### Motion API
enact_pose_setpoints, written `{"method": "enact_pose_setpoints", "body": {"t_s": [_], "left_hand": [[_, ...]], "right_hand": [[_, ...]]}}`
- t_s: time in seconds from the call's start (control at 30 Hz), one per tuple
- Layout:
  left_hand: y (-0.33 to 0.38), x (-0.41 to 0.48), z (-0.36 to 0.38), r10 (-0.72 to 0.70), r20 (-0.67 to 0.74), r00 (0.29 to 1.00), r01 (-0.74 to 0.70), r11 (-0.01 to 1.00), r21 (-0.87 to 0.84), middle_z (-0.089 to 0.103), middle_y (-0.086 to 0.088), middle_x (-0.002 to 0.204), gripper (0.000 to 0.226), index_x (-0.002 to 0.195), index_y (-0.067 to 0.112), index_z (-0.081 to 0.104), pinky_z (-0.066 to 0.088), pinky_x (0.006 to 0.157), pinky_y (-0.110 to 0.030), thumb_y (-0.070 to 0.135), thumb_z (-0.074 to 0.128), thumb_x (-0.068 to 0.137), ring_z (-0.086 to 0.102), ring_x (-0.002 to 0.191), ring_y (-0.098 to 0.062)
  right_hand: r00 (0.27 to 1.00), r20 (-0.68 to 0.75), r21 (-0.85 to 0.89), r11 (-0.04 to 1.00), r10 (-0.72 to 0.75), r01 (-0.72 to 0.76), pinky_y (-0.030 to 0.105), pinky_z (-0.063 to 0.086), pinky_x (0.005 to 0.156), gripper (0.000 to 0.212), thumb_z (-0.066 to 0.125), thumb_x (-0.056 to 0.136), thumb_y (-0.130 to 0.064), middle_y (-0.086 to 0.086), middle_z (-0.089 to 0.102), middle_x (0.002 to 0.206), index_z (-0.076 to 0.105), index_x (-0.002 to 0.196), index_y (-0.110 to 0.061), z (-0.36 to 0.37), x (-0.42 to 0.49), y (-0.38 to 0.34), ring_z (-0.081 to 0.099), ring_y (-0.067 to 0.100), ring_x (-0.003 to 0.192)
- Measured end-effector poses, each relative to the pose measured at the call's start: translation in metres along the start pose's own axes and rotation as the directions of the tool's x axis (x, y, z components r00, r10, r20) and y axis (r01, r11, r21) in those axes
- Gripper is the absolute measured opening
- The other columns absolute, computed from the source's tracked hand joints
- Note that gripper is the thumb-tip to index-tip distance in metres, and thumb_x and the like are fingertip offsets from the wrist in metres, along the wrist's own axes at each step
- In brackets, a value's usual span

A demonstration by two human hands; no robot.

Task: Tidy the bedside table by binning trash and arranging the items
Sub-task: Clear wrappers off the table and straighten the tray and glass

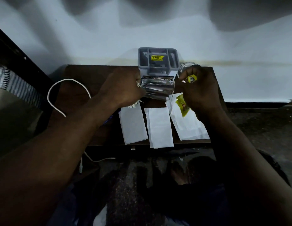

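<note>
Dim light falls on a small dark wooden bedside table (93,75) that stands against a pale wall (109,33), with a dark speckled floor (264,124) to its right.

The left hand (124,88) is closed around a shiny, crinkled transparent wrapper (156,90); the fingers wrap its left end, and the rest of it sticks out to the right, over the middle of the table. Some crumpled foil shows just under this hand. The right hand (200,88) pinches a small yellow packet (191,78) between thumb and fingertips, with a clear glass (187,67) right behind the fingers. I cannot tell if the hand also touches the glass.

Under the right palm a second yellow sachet (182,106) lies on a white paper sheet (189,126). Two more white sheets, the middle one (160,128) and the left one (133,124), lie side by side nearer the front. The middle sheet hangs a little over the front edge of the table.

At the back edge, between both hands, stands a grey plastic organizer (158,62) with several compartments and a yellow price sticker inside. A white cable (60,88) makes a loop on the left part of the table and hangs over the side. The left back corner of the table is bare wood. On the far left, a striped cloth (14,82) lies on a bed.
</note>
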State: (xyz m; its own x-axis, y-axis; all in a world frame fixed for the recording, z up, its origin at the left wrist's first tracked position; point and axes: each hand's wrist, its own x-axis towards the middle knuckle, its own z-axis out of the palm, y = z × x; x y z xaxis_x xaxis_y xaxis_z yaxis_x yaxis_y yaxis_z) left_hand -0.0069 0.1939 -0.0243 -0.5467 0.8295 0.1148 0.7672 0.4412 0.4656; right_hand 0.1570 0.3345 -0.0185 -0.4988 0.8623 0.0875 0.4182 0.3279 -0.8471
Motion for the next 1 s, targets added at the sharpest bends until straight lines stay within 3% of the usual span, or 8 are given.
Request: {"method": "enact_pose_setpoints", "body": {"t_s": [0.17, 0.37, 0.43, 0.57, 0.77, 0.83, 0.9, 1.0], "left_hand": [[-0.001, 0.006, 0.005, 0.0, 0.038, 0.999, 0.002, 0.999, -0.035, 0.072, -0.003, 0.108, 0.015, 0.102, 0.017, 0.076, 0.044, 0.084, -0.027, 0.024, 0.07, 0.09, 0.064, 0.103, -0.02], [0.008, 0.006, 0.005, -0.032, 0.103, 0.994, 0.044, 0.992, -0.116, 0.069, 0.005, 0.083, 0.023, 0.079, 0.021, 0.071, 0.041, 0.063, -0.019, 0.038, 0.087, 0.077, 0.059, 0.074, -0.008], [0.011, 0.006, 0.007, -0.043, 0.152, 0.987, 0.064, 0.989, -0.136, 0.069, 0.007, 0.08, 0.023, 0.078, 0.022, 0.07, 0.047, 0.063, -0.016, 0.033, 0.089, 0.074, 0.062, 0.07, -0.004], [0.021, 0.004, 0.01, -0.049, 0.199, 0.979, 0.078, 0.987, -0.142, 0.074, 0.0, 0.087, 0.008, 0.086, 0.023, 0.073, 0.062, 0.073, -0.041, 0.017, 0.075, 0.081, 0.072, 0.077, -0.019], [0.037, -0.002, 0.01, 0.002, 0.262, 0.965, -0.015, 0.999, 0.049, 0.071, 0.002, 0.091, 0.023, 0.097, 0.028, 0.071, 0.056, 0.072, -0.031, 0.021, 0.065, 0.076, 0.064, 0.077, -0.019], [0.044, -0.006, 0.011, 0.029, 0.259, 0.966, -0.056, 0.993, 0.099, 0.07, 0.001, 0.096, 0.028, 0.108, 0.027, 0.074, 0.043, 0.065, -0.024, 0.014, 0.064, 0.084, 0.053, 0.072, -0.013], [0.051, -0.007, 0.012, 0.056, 0.264, 0.963, -0.09, 0.989, 0.119, 0.071, -0.004, 0.106, 0.029, 0.116, 0.022, 0.073, 0.037, 0.061, -0.021, 0.013, 0.063, 0.09, 0.05, 0.069, -0.013], [0.055, -0.006, 0.013, 0.096, 0.247, 0.964, -0.119, 0.99, 0.078, 0.072, -0.003, 0.115, 0.024, 0.116, 0.023, 0.073, 0.032, 0.067, -0.017, 0.022, 0.063, 0.095, 0.057, 0.085, -0.016]], "right_hand": [[0.995, -0.043, 0.112, 0.99, 0.087, -0.082, 0.031, 0.06, 0.071, 0.027, 0.064, 0.09, -0.002, -0.019, 0.072, 0.081, 0.075, 0.085, -0.026, -0.005, 0.002, 0.002, 0.075, 0.013, 0.079], [0.985, -0.156, 0.136, 0.99, 0.069, -0.048, 0.018, 0.056, 0.076, 0.025, 0.058, 0.091, -0.004, -0.008, 0.078, 0.089, 0.078, 0.09, -0.018, -0.014, 0.005, 0.001, 0.072, -0.001, 0.08], [0.987, -0.15, 0.183, 0.983, 0.057, -0.029, 0.02, 0.055, 0.071, 0.019, 0.064, 0.095, -0.013, -0.008, 0.077, 0.077, 0.076, 0.082, -0.021, -0.016, 0.006, 0.0, 0.072, 0.001, 0.071], [0.987, -0.158, 0.164, 0.986, 0.031, -0.005, 0.024, 0.043, 0.059, 0.045, 0.07, 0.096, -0.044, -0.007, 0.06, 0.05, 0.064, 0.059, -0.021, -0.013, 0.005, -0.007, 0.054, 0.008, 0.048], [0.994, -0.09, 0.099, 0.994, 0.059, -0.05, 0.038, 0.049, 0.063, 0.078, 0.069, 0.08, -0.076, 0.013, 0.056, 0.058, 0.054, 0.064, -0.001, -0.009, -0.005, -0.014, 0.052, 0.027, 0.056], [0.999, -0.02, 0.064, 0.997, 0.041, -0.04, 0.03, 0.046, 0.062, 0.063, 0.078, 0.073, -0.072, 0.0, 0.066, 0.067, 0.061, 0.07, -0.012, -0.01, -0.005, -0.013, 0.057, 0.014, 0.059], [0.999, 0.047, 0.023, 1.0, 0.008, -0.009, 0.027, 0.049, 0.068, 0.036, 0.088, 0.072, -0.05, -0.007, 0.073, 0.086, 0.069, 0.084, -0.021, -0.012, -0.003, -0.007, 0.066, 0.009, 0.077], [0.988, 0.151, -0.045, 0.999, 0.036, -0.029, 0.026, 0.046, 0.069, 0.009, 0.077, 0.083, -0.012, -0.013, 0.068, 0.077, 0.074, 0.084, -0.02, -0.017, -0.002, 0.005, 0.061, 0.005, 0.071]]}}
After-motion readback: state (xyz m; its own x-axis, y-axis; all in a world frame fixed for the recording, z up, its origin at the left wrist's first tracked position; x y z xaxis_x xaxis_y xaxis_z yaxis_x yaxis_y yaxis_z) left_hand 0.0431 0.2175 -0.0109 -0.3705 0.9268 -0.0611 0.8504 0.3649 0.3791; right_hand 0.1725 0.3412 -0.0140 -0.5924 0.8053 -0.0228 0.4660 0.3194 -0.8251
